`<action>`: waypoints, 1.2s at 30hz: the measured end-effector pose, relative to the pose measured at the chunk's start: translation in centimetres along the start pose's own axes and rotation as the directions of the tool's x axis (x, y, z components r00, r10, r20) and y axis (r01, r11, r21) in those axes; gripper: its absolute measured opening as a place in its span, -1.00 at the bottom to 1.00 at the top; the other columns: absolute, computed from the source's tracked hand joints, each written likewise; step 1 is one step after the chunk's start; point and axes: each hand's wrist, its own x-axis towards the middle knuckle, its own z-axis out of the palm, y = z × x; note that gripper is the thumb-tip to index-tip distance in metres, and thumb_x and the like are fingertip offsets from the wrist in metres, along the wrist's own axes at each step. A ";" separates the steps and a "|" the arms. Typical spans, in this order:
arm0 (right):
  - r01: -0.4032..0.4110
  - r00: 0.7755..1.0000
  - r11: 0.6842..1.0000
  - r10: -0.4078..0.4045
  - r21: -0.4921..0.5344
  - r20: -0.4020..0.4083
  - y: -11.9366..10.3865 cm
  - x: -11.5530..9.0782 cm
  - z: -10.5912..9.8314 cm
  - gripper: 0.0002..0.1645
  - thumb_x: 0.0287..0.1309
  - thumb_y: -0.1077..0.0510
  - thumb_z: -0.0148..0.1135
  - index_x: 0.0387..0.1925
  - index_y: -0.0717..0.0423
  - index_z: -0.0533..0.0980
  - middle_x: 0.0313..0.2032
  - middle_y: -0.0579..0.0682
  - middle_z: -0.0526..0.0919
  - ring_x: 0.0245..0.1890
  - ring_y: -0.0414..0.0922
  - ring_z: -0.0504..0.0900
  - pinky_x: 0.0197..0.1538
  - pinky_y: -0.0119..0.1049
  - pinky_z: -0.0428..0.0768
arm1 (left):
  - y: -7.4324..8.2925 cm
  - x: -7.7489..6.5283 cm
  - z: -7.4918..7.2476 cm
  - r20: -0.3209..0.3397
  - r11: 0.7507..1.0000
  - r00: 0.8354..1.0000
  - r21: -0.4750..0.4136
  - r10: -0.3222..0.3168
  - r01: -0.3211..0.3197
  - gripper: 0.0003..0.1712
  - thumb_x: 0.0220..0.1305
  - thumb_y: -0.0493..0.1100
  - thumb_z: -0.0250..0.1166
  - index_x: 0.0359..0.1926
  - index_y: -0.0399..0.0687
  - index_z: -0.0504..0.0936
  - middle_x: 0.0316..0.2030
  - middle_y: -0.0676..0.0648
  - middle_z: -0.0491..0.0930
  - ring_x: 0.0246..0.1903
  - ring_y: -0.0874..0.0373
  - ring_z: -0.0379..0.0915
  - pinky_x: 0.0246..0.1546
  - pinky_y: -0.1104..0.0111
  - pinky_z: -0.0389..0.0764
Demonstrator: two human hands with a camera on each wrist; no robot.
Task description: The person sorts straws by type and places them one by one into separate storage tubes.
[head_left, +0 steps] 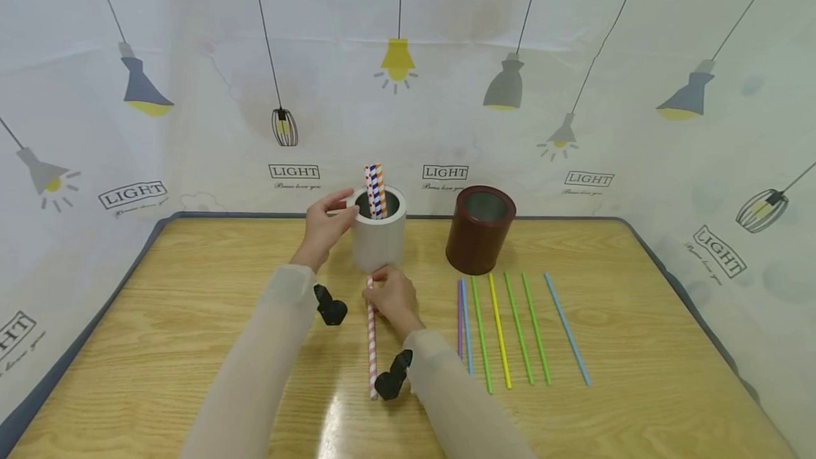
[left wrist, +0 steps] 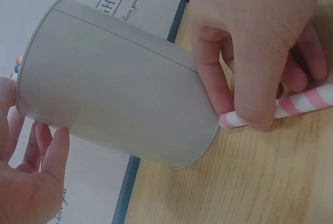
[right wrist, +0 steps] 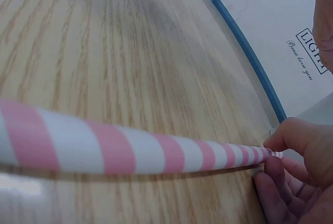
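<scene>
A pale grey cylindrical container (head_left: 379, 243) stands upright with several striped paper straws (head_left: 376, 191) in it, their tops above the rim. My left hand (head_left: 326, 225) holds it at the left of the rim, fingers against the outer side in the left wrist view. In front of it, my right hand (head_left: 392, 297) pinches the far end of a pink-and-white striped straw (head_left: 372, 346) between thumb and finger. That straw lies along the wooden table, and its far tip (left wrist: 225, 121) is right at the container's base in the left wrist view.
A dark red-brown cylindrical container (head_left: 479, 236) stands to the right. Several thin plain straws lie before it: purple (head_left: 460, 317), yellow (head_left: 500, 331), green (head_left: 519, 328) and blue (head_left: 567, 328). A lamp-printed backdrop (head_left: 344, 91) encloses the table (head_left: 210, 289).
</scene>
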 end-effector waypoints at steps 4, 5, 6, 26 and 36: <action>0.002 1.000 1.000 -0.003 -0.014 -0.026 -0.1 0.0 0.1 -0.70 -0.21 0.20 0.36 -0.30 0.07 0.57 -0.61 -0.13 0.54 -0.77 -0.26 0.43 -0.68 -0.44 0.39 | -0.1 0.1 0.1 -0.008 1.000 1.000 0.004 0.004 -0.004 -0.51 0.16 -0.23 0.24 0.16 -0.03 0.48 -0.05 -0.15 0.37 -0.22 0.14 0.36 -0.20 0.41 0.54; 0.005 0.999 1.000 -0.006 -0.021 -0.034 -0.1 0.0 0.0 -0.70 -0.22 0.19 0.37 -0.30 0.08 0.58 -0.60 -0.13 0.54 -0.75 -0.26 0.43 -0.66 -0.44 0.38 | -0.1 0.1 0.1 -0.009 1.000 1.000 0.003 0.007 -0.007 -0.51 0.16 -0.23 0.24 0.16 -0.03 0.48 -0.05 -0.15 0.37 -0.22 0.13 0.36 -0.21 0.43 0.54; 0.005 0.999 1.000 -0.006 -0.025 -0.041 -0.1 0.0 0.0 -0.70 -0.22 0.19 0.37 -0.31 0.07 0.58 -0.58 -0.12 0.55 -0.74 -0.24 0.43 -0.64 -0.43 0.38 | -0.2 0.1 0.1 -0.011 1.000 1.000 -0.001 0.007 -0.007 -0.51 0.16 -0.24 0.24 0.16 -0.03 0.49 -0.06 -0.15 0.37 -0.22 0.13 0.37 -0.22 0.43 0.54; 0.022 0.999 0.995 -0.026 -0.101 -0.042 -0.7 -0.4 0.4 -0.68 -0.25 0.19 0.37 -0.29 0.03 0.60 -0.34 -0.12 0.63 -0.45 -0.16 0.51 -0.47 -0.34 0.47 | 0.1 0.0 0.2 -0.018 1.000 1.000 0.016 0.000 0.000 -0.51 0.15 -0.22 0.24 0.15 -0.02 0.49 -0.05 -0.16 0.37 -0.23 0.12 0.34 -0.22 0.41 0.54; 0.033 0.996 0.995 -0.041 0.096 0.079 -0.5 0.0 -0.4 -0.74 -0.18 0.25 0.30 -0.31 0.17 0.57 -0.51 -0.05 0.58 -0.72 -0.22 0.42 -0.73 -0.42 0.42 | 0.2 -0.2 0.1 -0.014 1.000 1.000 0.020 0.003 -0.003 -0.51 0.16 -0.23 0.23 0.16 -0.04 0.48 -0.03 -0.17 0.37 -0.23 0.12 0.35 -0.18 0.37 0.54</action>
